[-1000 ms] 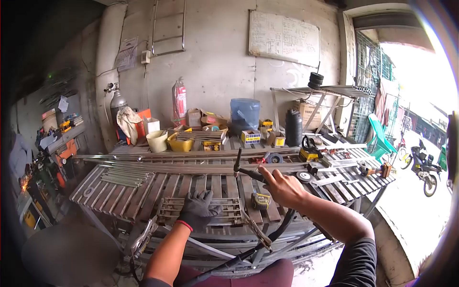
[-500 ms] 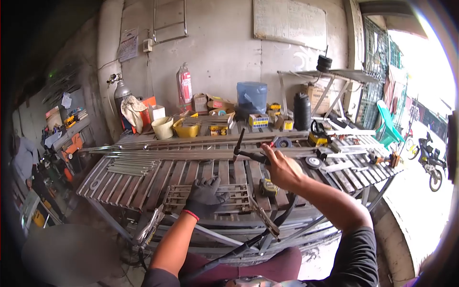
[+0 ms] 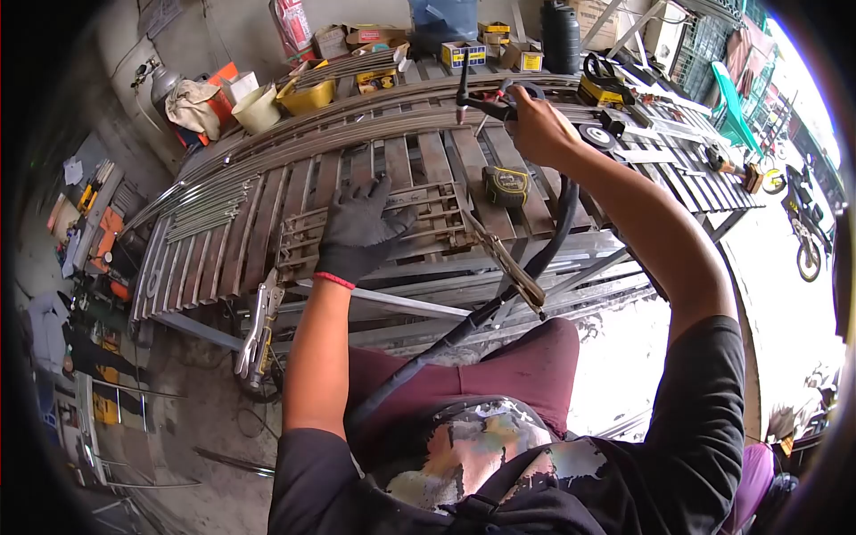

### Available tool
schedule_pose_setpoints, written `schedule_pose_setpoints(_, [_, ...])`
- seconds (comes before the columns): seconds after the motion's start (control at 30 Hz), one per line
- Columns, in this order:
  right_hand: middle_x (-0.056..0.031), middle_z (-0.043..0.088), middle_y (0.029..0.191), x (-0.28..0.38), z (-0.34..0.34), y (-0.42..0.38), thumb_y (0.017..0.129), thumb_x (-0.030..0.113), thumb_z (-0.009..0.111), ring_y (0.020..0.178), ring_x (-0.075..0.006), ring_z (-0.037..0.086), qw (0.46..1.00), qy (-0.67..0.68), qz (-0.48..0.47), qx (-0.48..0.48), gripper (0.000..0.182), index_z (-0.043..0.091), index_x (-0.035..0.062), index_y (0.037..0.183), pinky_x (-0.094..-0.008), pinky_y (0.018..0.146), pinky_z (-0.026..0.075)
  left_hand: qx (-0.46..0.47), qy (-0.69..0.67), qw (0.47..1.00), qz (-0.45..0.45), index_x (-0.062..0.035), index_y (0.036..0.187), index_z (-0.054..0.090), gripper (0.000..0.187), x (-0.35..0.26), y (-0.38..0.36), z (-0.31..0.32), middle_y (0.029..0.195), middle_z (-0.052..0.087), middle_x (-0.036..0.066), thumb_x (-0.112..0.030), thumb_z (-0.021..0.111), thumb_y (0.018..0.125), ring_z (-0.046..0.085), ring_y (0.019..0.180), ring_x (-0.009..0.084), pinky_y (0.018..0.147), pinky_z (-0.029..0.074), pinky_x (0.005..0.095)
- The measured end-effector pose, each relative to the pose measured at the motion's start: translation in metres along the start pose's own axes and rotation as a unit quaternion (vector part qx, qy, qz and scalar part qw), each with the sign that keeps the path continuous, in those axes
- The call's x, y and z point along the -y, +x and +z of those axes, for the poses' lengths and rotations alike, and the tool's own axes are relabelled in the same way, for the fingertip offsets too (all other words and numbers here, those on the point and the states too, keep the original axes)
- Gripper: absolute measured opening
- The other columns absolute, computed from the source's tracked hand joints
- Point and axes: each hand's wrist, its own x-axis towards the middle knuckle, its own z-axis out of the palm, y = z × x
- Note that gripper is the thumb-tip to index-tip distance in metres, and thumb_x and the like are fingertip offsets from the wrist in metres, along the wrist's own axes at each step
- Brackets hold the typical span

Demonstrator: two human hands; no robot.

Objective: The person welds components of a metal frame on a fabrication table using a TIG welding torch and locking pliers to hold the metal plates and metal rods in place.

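Note:
My left hand [image 3: 361, 227], in a dark grey glove, rests on a small frame of thin metal rods [image 3: 432, 212] with its fingers spread. One pair of locking pliers [image 3: 259, 328] grips the frame at its left end, another pair of locking pliers [image 3: 506, 266] at its right corner. Raised above the table, my bare right hand [image 3: 546, 129] is closed around a black TIG welding torch [image 3: 489, 110], whose head stands apart from the frame. The torch's thick cable [image 3: 446, 343] runs down across my lap. A yellow-black tape measure [image 3: 506, 186] sits right of the frame.
The slatted metal table [image 3: 303, 183] carries long metal bars [image 3: 357, 125] and a bundle of thin rods [image 3: 209, 209]. Behind them are a yellow container [image 3: 305, 96], small boxes and a blue bucket [image 3: 446, 20]. A grinding disc [image 3: 596, 135] lies near my right forearm.
My view has tilted downward, bringing my lap and shirt into sight. Both hands keep about the same place relative to the frame and the tape measure.

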Motion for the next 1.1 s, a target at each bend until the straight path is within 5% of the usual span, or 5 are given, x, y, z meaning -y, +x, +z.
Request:
schedule_pose_setpoints(0.23, [-0.0339, 0.078, 0.095, 0.055, -0.011, -0.018, 0.091, 0.004, 0.071, 0.095, -0.0522, 0.080, 0.994, -0.059, -0.030, 0.083, 0.053, 0.050, -0.0107, 0.138, -0.0585, 0.082, 0.064, -0.005, -0.020, 1.000, -0.006, -0.0049, 0.166, 0.055, 0.086, 0.001, 0.000, 0.000, 0.159, 0.066, 0.025, -0.065, 0.066, 0.105, 0.054, 0.153, 0.0447, 0.130, 0.034, 0.0572])
schedule_pose_setpoints(0.67, [-0.0278, 0.081, 0.111, 0.053, 0.011, -0.015, 0.100, 0.012, 0.075, 0.106, -0.0486, 0.081, 0.974, -0.119, -0.060, 0.183, 0.042, 0.063, -0.0054, 0.136, -0.0537, 0.089, 0.064, -0.088, -0.128, 0.988, 0.011, -0.0031, 0.154, 0.067, 0.073, 0.008, 0.003, -0.002, 0.144, 0.074, 0.026, -0.056, 0.071, 0.104, 0.065, 0.137, 0.0448, 0.124, 0.041, 0.0548])
schedule_pose_setpoints(0.9, [-0.0262, 0.081, 0.119, 0.103, -0.097, -0.039, 0.108, 0.032, 0.079, 0.099, -0.0364, 0.083, 0.981, 0.063, -0.132, -0.125, 0.053, 0.067, 0.0006, 0.148, -0.0516, 0.092, 0.068, -0.423, -0.223, 0.876, 0.064, -0.0027, 0.147, 0.073, 0.035, -0.009, -0.014, -0.143, 0.131, 0.081, 0.015, -0.007, 0.059, 0.115, 0.076, 0.119, 0.0273, 0.106, 0.059, 0.0408])
schedule_pose_setpoints(0.93, [-0.0183, 0.080, 0.134, 0.116, -0.127, -0.045, 0.103, 0.011, 0.083, 0.110, -0.0282, 0.080, 0.954, 0.105, -0.173, -0.220, 0.026, 0.076, 0.0024, 0.127, -0.0403, 0.096, 0.065, -0.482, -0.193, 0.854, 0.010, -0.0026, 0.144, 0.074, 0.034, -0.016, -0.022, -0.181, 0.128, 0.081, 0.014, -0.012, 0.053, 0.120, 0.077, 0.120, 0.0267, 0.107, 0.059, 0.0380])
schedule_pose_setpoints(1.1, [-0.0182, 0.080, 0.135, 0.156, -0.240, -0.111, 0.103, 0.011, 0.083, 0.110, -0.0281, 0.080, 0.859, 0.070, -0.350, -0.366, 0.026, 0.076, 0.0022, 0.127, -0.0403, 0.097, 0.065, -0.639, -0.249, 0.724, 0.070, -0.0020, 0.145, 0.072, 0.034, -0.024, -0.067, -0.271, 0.131, 0.078, 0.014, -0.013, 0.052, 0.120, 0.074, 0.122, 0.0275, 0.108, 0.057, 0.0386])
